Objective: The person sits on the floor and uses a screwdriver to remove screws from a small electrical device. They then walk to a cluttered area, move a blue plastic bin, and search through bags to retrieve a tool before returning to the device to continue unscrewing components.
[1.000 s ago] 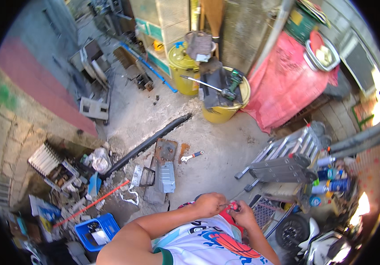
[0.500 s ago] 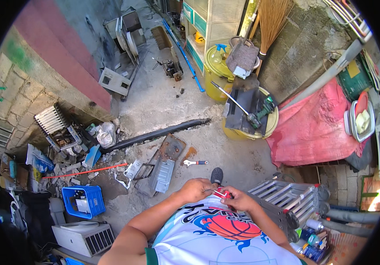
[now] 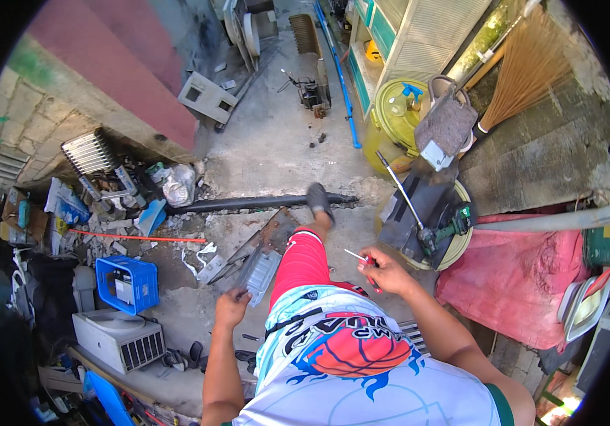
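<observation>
My right hand grips a screwdriver by its red handle, its thin metal shaft pointing left and away from me. My left hand hangs low at my left with its fingers curled; whether anything is inside them is hidden. Just past the left hand lies a silvery ribbed metal panel on the concrete, beside a rusty brown sheet. My leg in red shorts reaches forward between the two hands, the shoe close to a black pipe.
The black pipe crosses the floor ahead. Rubble and an orange rod lie left, near a blue crate and a white boxy unit. At right, a green power tool rests on a yellow bin; a red cloth hangs beyond.
My hands have parted: the left has let go of the screwdriver's shaft and dropped left, while the right keeps the handle. One leg has swung forward, and the view has shifted.
</observation>
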The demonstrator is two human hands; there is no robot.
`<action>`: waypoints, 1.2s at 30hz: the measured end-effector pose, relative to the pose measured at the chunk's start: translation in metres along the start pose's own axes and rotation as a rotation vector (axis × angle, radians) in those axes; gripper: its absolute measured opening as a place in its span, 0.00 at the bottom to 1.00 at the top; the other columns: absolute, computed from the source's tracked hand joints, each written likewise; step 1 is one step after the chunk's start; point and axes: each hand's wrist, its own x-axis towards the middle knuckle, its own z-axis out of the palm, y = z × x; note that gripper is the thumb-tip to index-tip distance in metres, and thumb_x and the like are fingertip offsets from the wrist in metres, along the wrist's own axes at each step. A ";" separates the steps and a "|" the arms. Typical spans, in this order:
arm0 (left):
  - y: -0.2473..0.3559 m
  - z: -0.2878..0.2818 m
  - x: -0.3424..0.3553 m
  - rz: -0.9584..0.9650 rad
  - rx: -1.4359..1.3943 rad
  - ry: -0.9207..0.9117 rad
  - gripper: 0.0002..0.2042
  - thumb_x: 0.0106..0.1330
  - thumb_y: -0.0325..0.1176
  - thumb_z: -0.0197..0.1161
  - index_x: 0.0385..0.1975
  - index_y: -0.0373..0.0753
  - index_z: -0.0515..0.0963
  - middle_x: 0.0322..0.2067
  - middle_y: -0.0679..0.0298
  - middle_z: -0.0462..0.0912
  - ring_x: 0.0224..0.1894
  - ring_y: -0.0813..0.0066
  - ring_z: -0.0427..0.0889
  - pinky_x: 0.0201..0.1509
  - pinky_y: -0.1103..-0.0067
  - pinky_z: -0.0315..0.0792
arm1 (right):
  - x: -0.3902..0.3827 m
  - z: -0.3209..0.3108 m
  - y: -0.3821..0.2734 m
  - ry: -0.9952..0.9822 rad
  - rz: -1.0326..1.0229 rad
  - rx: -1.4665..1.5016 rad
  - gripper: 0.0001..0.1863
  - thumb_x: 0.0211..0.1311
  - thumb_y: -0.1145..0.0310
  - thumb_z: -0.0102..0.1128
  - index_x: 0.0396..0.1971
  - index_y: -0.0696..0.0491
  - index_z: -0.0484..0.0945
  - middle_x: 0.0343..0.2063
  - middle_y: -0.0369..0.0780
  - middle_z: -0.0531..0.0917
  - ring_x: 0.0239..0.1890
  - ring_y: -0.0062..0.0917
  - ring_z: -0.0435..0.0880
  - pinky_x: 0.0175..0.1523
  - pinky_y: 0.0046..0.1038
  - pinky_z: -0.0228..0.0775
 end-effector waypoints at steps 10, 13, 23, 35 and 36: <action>-0.125 0.018 0.246 0.328 0.395 -0.823 0.17 0.70 0.48 0.54 0.49 0.54 0.87 0.50 0.62 0.87 0.55 0.62 0.83 0.62 0.71 0.76 | 0.242 -0.113 -0.077 0.414 0.192 0.181 0.13 0.72 0.66 0.63 0.51 0.52 0.74 0.24 0.35 0.77 0.24 0.19 0.79 0.22 0.27 0.69; -0.056 -0.076 0.354 0.251 0.417 -0.454 0.21 0.73 0.53 0.49 0.44 0.46 0.86 0.48 0.54 0.87 0.51 0.47 0.84 0.58 0.59 0.75 | 0.287 -0.143 -0.090 0.410 0.364 0.231 0.11 0.73 0.66 0.60 0.50 0.51 0.74 0.24 0.35 0.76 0.21 0.20 0.77 0.31 0.29 0.78; 0.309 -0.380 0.698 0.176 0.042 0.130 0.20 0.68 0.45 0.65 0.50 0.36 0.84 0.44 0.45 0.88 0.49 0.53 0.88 0.55 0.69 0.77 | 0.432 -0.180 -0.150 0.410 0.615 0.137 0.17 0.71 0.60 0.60 0.53 0.53 0.76 0.24 0.40 0.79 0.22 0.24 0.79 0.23 0.33 0.71; 0.415 -0.338 0.861 0.258 0.265 -0.481 0.19 0.65 0.44 0.67 0.51 0.40 0.84 0.45 0.48 0.87 0.45 0.56 0.88 0.51 0.69 0.80 | 0.640 -0.191 -0.176 0.692 0.496 0.208 0.12 0.70 0.63 0.61 0.48 0.52 0.77 0.23 0.37 0.76 0.21 0.23 0.74 0.24 0.32 0.67; 0.415 -0.340 0.872 0.293 0.230 -0.483 0.18 0.66 0.43 0.67 0.51 0.40 0.84 0.44 0.48 0.87 0.45 0.56 0.88 0.52 0.69 0.80 | 0.655 -0.190 -0.189 0.703 0.467 0.157 0.13 0.70 0.63 0.62 0.48 0.52 0.77 0.23 0.37 0.77 0.21 0.23 0.74 0.24 0.32 0.67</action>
